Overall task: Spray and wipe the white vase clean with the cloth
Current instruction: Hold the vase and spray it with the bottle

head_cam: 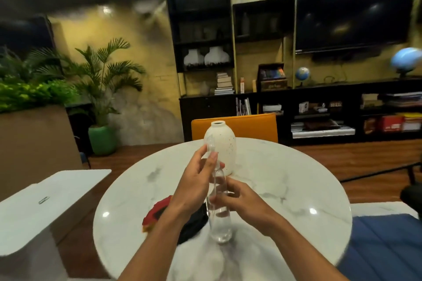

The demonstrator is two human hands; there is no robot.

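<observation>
A white speckled vase stands upright on the far side of a round marble table. In front of it I hold a clear plastic spray bottle upright above the table. My left hand grips the bottle's clear spray head at the top. My right hand holds the bottle's body around its middle. A red and black cloth lies on the table to the left, partly hidden behind my left forearm.
An orange chair back stands behind the vase. A white side table is at the left, a blue seat at the right. Potted plants stand at the far left. Dark shelves and a screen line the back wall.
</observation>
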